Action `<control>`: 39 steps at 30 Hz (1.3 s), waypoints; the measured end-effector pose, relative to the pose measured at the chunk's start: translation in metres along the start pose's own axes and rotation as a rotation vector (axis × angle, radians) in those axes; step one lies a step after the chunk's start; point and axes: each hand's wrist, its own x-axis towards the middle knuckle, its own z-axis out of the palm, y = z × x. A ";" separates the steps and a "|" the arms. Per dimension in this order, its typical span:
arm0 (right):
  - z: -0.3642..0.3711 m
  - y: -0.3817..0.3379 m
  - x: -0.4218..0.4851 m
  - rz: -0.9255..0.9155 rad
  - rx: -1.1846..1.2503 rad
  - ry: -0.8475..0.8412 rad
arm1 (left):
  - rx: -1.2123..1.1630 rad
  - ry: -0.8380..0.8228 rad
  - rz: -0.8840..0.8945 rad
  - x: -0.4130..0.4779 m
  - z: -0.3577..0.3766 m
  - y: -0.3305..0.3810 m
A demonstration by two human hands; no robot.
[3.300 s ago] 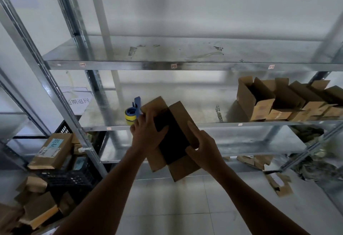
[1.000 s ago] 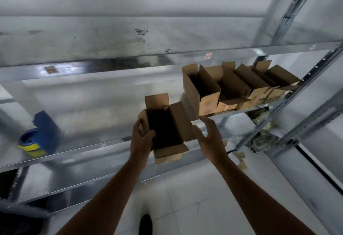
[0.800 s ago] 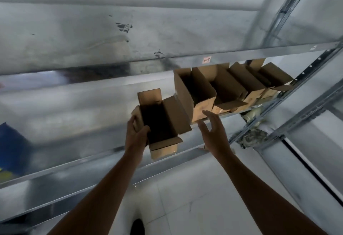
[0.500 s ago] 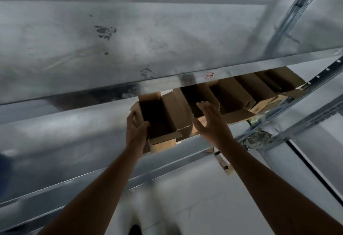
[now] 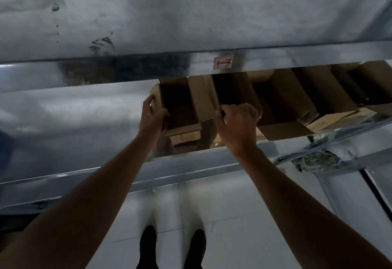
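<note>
Two grips meet on one open cardboard box [image 5: 180,107], which sits on the metal shelf [image 5: 63,124] at our 12 o'clock. Our left grip [image 5: 152,115] clasps its 9 o'clock wall. Our right grip [image 5: 237,124] is curled over the 3 o'clock edge, pinching it where the box touches the row of open boxes [image 5: 286,103] stretching toward 2 o'clock.
</note>
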 end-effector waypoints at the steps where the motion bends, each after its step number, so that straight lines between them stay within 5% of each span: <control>1: 0.000 -0.001 0.000 -0.001 0.012 0.004 | -0.001 -0.006 -0.007 0.002 0.002 0.001; 9: -0.001 0.010 0.001 0.006 0.090 -0.033 | 0.184 -0.088 0.025 0.006 0.019 -0.002; 23: -0.007 0.009 0.004 -0.042 0.108 -0.134 | 0.580 0.052 0.126 0.002 0.046 0.002; 28: -0.005 0.014 0.004 -0.067 0.114 -0.143 | 0.992 0.195 0.348 -0.004 0.042 -0.009; 39: -0.006 0.016 0.003 -0.097 0.078 -0.179 | 0.948 0.048 0.313 -0.005 0.050 -0.002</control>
